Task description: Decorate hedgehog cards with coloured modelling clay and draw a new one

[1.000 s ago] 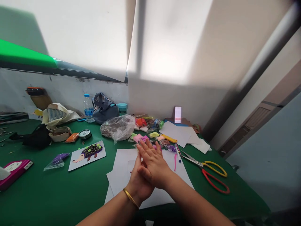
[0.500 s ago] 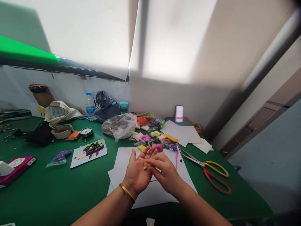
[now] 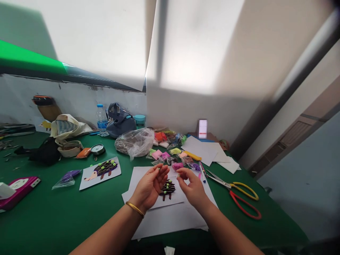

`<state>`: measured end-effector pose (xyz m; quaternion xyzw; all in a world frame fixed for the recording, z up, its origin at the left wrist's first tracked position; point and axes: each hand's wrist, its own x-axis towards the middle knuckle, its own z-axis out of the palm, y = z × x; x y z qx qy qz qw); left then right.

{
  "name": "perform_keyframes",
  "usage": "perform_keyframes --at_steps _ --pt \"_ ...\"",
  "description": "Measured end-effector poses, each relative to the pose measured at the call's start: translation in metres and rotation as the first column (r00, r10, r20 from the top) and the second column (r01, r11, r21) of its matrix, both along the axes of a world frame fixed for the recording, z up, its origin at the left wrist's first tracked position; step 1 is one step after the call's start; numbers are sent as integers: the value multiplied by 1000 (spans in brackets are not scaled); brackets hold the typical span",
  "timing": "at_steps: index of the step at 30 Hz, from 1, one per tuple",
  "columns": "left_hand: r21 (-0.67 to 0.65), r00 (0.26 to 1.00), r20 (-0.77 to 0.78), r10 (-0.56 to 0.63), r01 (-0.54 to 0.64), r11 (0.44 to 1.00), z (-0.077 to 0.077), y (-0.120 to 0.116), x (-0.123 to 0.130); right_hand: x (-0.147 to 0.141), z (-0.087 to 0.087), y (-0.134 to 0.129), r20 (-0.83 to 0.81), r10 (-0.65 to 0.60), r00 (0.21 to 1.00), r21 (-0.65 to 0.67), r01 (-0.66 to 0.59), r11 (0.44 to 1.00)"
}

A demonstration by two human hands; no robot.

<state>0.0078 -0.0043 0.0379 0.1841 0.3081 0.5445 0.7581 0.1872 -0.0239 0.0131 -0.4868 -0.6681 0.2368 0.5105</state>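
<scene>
A dark hedgehog figure (image 3: pixel 171 188) dotted with green balls (image 3: pixel 165 192) lies on a white card (image 3: pixel 179 198), partly hidden behind the left hand (image 3: pixel 147 188). That hand is beside the figure on its left, palm turned inward and cupped, fingers loosely curled – a tiny green bit (image 3: pixel 159 169) shows by its fingertips. The right hand (image 3: pixel 194 190), on the figure's other side, pinches a small pale speck (image 3: pixel 179 175) between thumb and forefinger. A gold bangle (image 3: pixel 135 209) circles the left wrist. Beneath the figure's card are larger white sheets (image 3: pixel 172 223), spread on a green surface (image 3: pixel 92 216). Well to the left of the figure lies a second hedgehog card (image 3: pixel 102 171), with a purple packet (image 3: pixel 67 177) farther out on that side. Beyond the figure are small colourful packets (image 3: pixel 165 156) and a crumpled clear bag (image 3: pixel 135 141); to its right are pens (image 3: pixel 202 173) and – farther out – scissors (image 3: pixel 226 184) with one yellow and one red handle.
</scene>
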Motion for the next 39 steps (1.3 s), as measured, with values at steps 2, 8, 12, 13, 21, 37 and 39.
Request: perform_keyframes --at_steps 2,8,12,13,21,37,39 --pt "69 996 -86 27 -21 997 0 10 -13 9 -9 10 -24 -51 998 -35 50 998" --pt "228 941 -306 147 -77 971 -17 29 -39 17 -33 21 -87 -108 990 -171 92 981" --pt "264 898 -381 220 -123 957 -32 33 -40 16 -38 20 -64 -53 997 -190 40 981" --pt "284 886 -395 243 -134 950 -34 34 -40 17 -40 20 -59 -47 997 -189 35 981" --pt "335 847 -458 269 -116 935 -43 37 -41 18 -48 22 -9 -65 998 -133 64 989" --pt "416 742 -596 306 -40 909 -36 31 -37 18 -43 20 90 -41 995 -105 51 993" --pt "434 727 -609 316 -27 901 -38 33 -38 18 -44 20 99 -37 994 -101 47 994"
